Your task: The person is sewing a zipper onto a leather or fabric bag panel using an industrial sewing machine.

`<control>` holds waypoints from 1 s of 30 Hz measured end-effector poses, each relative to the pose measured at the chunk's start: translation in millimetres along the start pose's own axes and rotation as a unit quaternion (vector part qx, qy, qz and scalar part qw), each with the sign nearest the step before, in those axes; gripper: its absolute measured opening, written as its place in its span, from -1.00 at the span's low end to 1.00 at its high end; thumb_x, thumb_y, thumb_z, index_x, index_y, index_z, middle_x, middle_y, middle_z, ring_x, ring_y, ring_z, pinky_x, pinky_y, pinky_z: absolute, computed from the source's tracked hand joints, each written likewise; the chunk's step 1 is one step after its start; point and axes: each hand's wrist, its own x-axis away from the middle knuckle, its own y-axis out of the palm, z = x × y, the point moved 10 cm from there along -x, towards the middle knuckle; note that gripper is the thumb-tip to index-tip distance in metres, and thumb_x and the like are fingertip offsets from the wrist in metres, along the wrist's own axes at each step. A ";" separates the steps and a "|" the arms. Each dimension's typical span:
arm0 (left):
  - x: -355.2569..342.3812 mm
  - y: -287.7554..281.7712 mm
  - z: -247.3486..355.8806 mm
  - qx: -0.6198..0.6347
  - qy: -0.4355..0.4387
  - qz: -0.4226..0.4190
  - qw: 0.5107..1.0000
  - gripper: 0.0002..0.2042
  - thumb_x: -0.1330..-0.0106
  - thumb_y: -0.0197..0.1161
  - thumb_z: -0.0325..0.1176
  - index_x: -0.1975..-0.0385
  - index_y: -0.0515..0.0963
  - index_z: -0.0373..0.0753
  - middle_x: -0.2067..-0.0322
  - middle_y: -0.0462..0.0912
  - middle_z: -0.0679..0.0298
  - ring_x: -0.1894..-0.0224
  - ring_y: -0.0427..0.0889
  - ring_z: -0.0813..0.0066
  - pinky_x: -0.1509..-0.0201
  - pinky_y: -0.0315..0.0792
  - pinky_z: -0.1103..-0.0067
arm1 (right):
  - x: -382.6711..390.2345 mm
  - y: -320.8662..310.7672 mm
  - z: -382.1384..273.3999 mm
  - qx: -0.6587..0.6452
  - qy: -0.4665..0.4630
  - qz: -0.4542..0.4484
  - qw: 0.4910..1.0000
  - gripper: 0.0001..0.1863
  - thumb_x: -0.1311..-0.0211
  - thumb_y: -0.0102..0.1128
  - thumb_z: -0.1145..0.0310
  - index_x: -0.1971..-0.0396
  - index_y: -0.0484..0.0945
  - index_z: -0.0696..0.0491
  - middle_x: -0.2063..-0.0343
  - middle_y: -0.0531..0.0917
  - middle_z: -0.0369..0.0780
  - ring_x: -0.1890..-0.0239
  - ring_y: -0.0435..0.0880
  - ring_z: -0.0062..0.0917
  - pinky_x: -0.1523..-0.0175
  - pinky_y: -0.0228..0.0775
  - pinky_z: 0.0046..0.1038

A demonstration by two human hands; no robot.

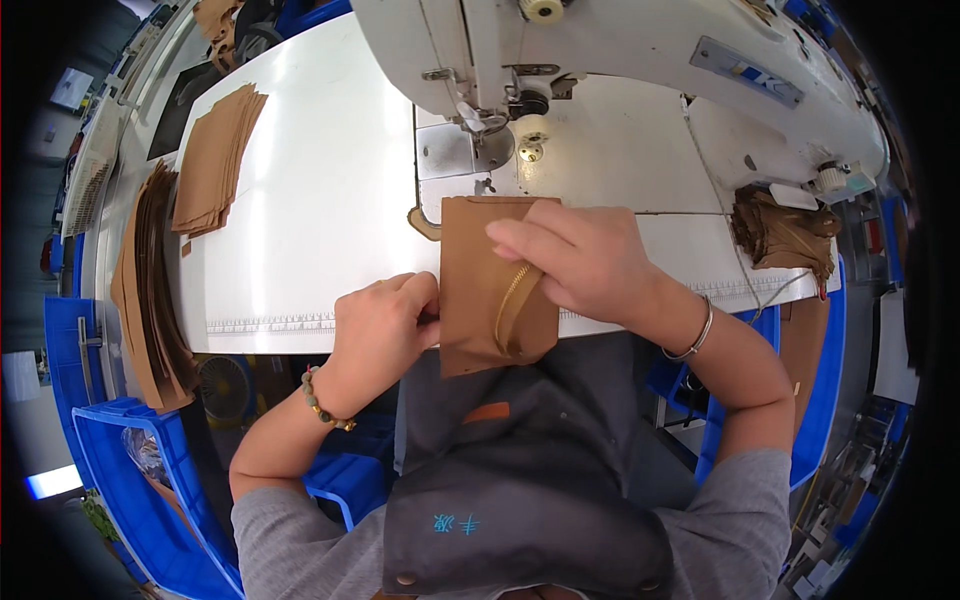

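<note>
A brown panel (470, 300) of leather or fabric lies across the front edge of the white sewing table (310, 190), below the needle plate. My right hand (585, 255) grips a strip with a gold zipper (512, 300) over that panel, thumb and fingers closed. At the panel's left edge my left hand (385, 325) is closed, its fingertips curled against the edge and partly hidden. The white sewing machine (620, 40) stands above, its presser foot just beyond the panel.
Brown cut pieces (215, 160) are stacked at the left, with a longer pile (150, 285) beside them. A crumpled brown bundle (780, 235) sits at the right. Blue bins (100, 440) stand low on both sides. A ruler strip (270, 325) runs along the front edge.
</note>
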 end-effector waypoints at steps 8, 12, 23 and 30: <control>-28.9 7.2 7.8 -0.038 -0.012 -0.016 0.999 -0.75 -0.16 0.49 -0.23 0.51 0.54 -0.18 0.56 0.68 0.28 0.53 0.69 0.24 0.46 0.51 0.41 | -7.4 31.3 15.9 0.150 -0.130 0.051 0.979 -0.74 -0.14 0.32 0.34 0.20 0.63 0.14 0.15 0.69 -0.23 0.15 0.67 -0.42 0.13 0.60 -0.39; -53.7 6.2 -6.4 -0.055 -0.021 -0.059 0.997 -0.84 -0.19 0.43 -0.27 0.43 0.62 -0.18 0.52 0.71 0.24 0.47 0.71 0.15 0.40 0.54 0.34 | -17.3 43.1 26.9 0.147 -0.133 0.001 0.980 -0.75 -0.14 0.29 0.36 0.21 0.64 0.15 0.14 0.69 -0.20 0.09 0.66 -0.39 0.00 0.59 -0.40; -72.3 -13.2 -12.4 -0.054 0.045 0.069 0.995 -0.80 -0.19 0.43 -0.24 0.49 0.54 -0.14 0.55 0.61 0.33 0.49 0.67 0.26 0.46 0.51 0.39 | -20.1 35.1 22.8 0.140 -0.120 -0.031 0.982 -0.56 -0.15 0.19 0.45 -0.07 0.64 0.19 -0.13 0.67 -0.10 -0.04 0.66 -0.29 -0.16 0.53 -0.32; -70.5 -9.9 -17.0 -0.064 0.050 0.087 0.993 -0.79 -0.13 0.47 -0.28 0.52 0.52 -0.12 0.55 0.58 0.36 0.49 0.62 0.33 0.44 0.48 0.43 | -20.7 41.8 77.3 0.168 0.007 -0.105 0.980 -0.58 -0.24 0.23 0.45 -0.12 0.65 0.03 -0.16 0.67 -0.11 -0.06 0.69 -0.22 -0.12 0.57 -0.27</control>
